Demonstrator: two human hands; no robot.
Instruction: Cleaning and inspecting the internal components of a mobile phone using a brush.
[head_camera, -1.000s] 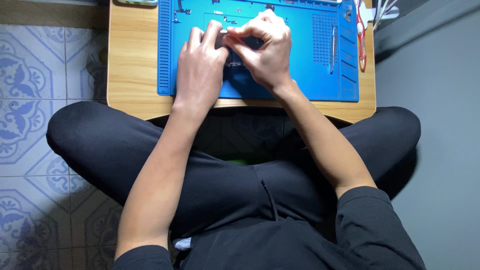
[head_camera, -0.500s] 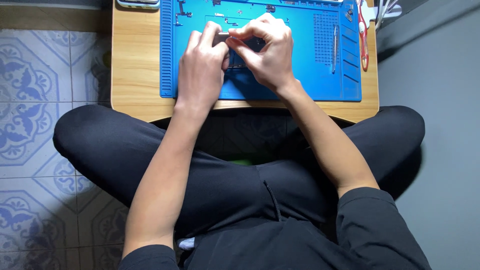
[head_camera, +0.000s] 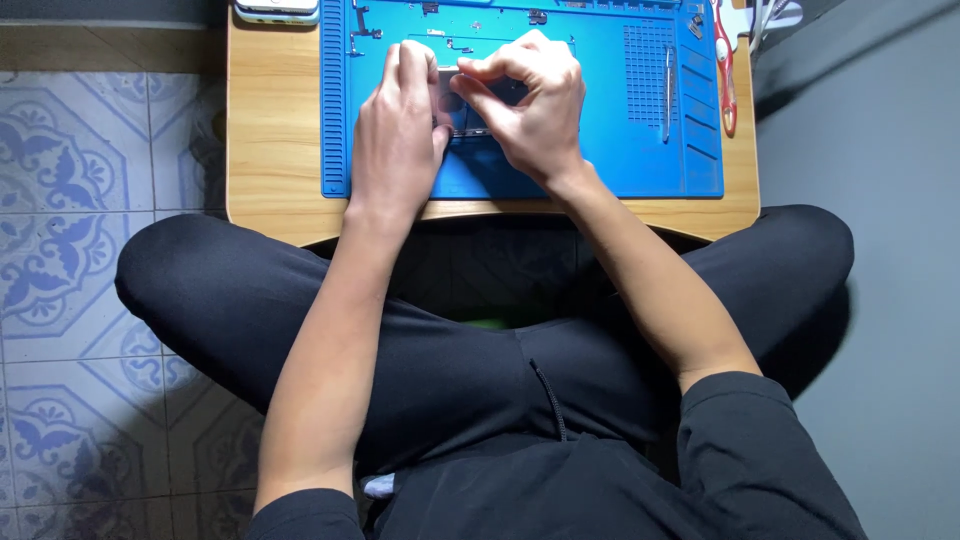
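from up here i look straight down on my crossed legs and a low wooden table (head_camera: 270, 150) pulled in against my knees, which keeps the work close under the head camera. a blue work mat (head_camera: 600, 160) covers most of the tabletop, and i judge it is there to give small parts a bright, non-slip ground so they do not roll off the wood.

the thing in hand is a small dark device (head_camera: 468, 112), flat on the mat near its middle, mostly hidden by my hands (only a dark strip shows between them). my left hand (head_camera: 395, 130) lies palm down over its left side, fingers stretched forward and pressing flat, likely to pin it in place. it does not wrap around anything, so i would call it a hold-down, not a grasp.

my right hand (head_camera: 535, 115) comes in from the other side, curled, with thumb and forefinger pinched together right over the device's upper edge. i cannot tell whether something tiny sits between those fingertips or whether they only nip the device itself.

loose around the work: small dark parts (head_camera: 362, 18) scattered along the mat's top left, a slim metal tool (head_camera: 667, 90) lying lengthwise on the right part of the mat, a red-handled tool (head_camera: 725, 70) at the mat's right edge, and a phone (head_camera: 277, 10) at the table's far left corner, all kept apart from the hands.
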